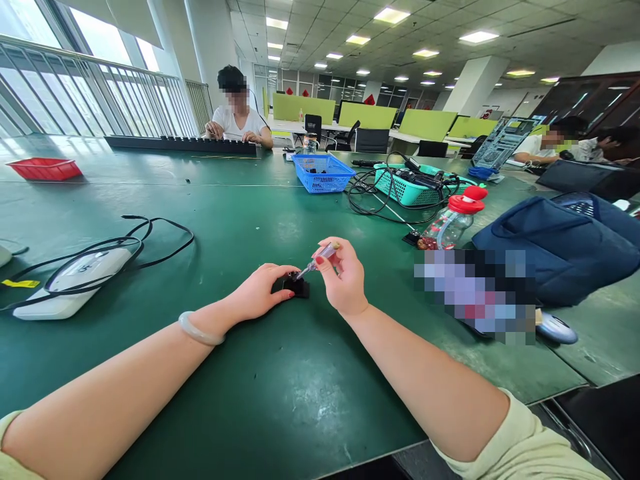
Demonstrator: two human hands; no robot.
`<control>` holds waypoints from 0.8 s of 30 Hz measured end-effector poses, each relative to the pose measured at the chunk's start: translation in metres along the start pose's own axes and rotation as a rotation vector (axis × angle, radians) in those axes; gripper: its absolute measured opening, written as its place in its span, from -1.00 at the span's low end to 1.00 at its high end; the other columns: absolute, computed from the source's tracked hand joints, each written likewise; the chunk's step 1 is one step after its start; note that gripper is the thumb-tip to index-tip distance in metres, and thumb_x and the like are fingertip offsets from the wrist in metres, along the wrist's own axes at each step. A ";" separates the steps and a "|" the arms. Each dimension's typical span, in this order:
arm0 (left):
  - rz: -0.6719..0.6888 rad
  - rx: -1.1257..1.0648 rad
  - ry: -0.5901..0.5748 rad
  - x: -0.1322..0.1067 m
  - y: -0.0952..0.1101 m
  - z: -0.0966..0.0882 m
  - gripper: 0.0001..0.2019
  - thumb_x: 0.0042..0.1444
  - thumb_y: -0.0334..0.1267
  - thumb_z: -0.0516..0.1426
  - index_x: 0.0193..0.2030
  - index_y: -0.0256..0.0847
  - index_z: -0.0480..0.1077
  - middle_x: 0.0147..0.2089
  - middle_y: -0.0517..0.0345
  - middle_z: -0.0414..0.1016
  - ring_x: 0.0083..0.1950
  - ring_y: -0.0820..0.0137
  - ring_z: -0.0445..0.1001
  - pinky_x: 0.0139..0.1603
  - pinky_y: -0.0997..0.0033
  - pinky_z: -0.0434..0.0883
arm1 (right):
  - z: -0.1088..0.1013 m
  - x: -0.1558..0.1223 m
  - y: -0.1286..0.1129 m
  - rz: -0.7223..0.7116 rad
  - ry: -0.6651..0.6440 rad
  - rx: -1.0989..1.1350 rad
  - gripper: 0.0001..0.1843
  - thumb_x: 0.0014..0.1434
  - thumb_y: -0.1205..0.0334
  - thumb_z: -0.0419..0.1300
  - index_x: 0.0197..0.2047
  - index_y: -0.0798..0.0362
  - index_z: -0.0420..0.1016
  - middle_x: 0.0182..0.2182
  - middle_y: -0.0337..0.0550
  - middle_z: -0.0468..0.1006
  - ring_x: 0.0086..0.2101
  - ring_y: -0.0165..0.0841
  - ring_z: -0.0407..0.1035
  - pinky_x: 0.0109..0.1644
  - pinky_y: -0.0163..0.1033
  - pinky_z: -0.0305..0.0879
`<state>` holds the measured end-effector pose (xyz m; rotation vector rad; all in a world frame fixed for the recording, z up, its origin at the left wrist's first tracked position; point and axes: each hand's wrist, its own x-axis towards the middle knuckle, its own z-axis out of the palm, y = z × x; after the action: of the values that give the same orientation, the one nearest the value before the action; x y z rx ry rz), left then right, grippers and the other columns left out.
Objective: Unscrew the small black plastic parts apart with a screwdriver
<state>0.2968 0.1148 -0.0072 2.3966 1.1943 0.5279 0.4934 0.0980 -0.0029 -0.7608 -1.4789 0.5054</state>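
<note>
A small black part lies on the green table in front of me. My left hand rests on it, fingers curled over its left side and holding it down. My right hand pinches a small screwdriver with a clear handle; its tip points down-left onto the black part. A pale bangle sits on my left wrist.
A white device with black cables lies at left, a red tray far left. A blue basket, a teal basket with cables, a red-capped bottle and a blue bag stand right. Other people sit at the far end.
</note>
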 end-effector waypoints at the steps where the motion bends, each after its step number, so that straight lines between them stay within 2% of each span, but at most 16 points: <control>1: -0.007 0.003 -0.001 0.000 0.001 0.000 -0.55 0.13 -0.08 0.14 0.17 -0.03 0.35 0.13 0.10 0.50 0.16 0.16 0.40 0.28 0.04 0.34 | 0.000 0.001 0.002 0.039 0.028 0.045 -0.81 0.25 0.11 0.16 -0.09 -0.05 0.34 -0.32 -0.24 0.49 -0.36 -0.41 0.44 -0.22 -0.22 0.46; 7: -0.045 0.022 -0.010 0.001 0.003 -0.001 -0.51 0.13 -0.06 0.14 0.21 -0.07 0.33 0.14 0.06 0.49 0.18 0.14 0.40 0.27 0.06 0.35 | -0.003 0.008 0.006 0.201 0.124 0.145 -0.68 0.20 -0.04 0.21 -0.11 -0.04 0.31 -0.39 -0.29 0.47 -0.44 -0.44 0.42 -0.31 -0.26 0.47; 16: -0.060 0.019 -0.015 0.001 -0.001 0.001 -0.46 0.12 -0.04 0.12 0.23 -0.14 0.31 0.15 0.01 0.49 0.21 0.11 0.36 0.28 0.03 0.34 | -0.005 0.014 0.018 0.352 0.295 0.226 -0.67 0.15 0.01 0.24 -0.13 0.00 0.31 -0.42 -0.33 0.50 -0.52 -0.49 0.41 -0.41 -0.32 0.45; 24: -0.053 -0.001 -0.023 0.000 0.001 0.000 -0.48 0.14 -0.03 0.12 0.25 -0.05 0.30 0.10 0.06 0.51 0.20 0.13 0.37 0.28 0.01 0.34 | -0.010 0.020 0.032 0.482 0.424 0.215 -0.74 0.14 0.07 0.22 -0.17 0.00 0.29 -0.46 -0.37 0.48 -0.60 -0.54 0.38 -0.50 -0.38 0.39</control>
<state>0.2973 0.1144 -0.0071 2.3572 1.2437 0.4827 0.5092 0.1327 -0.0118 -0.9857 -0.8290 0.7961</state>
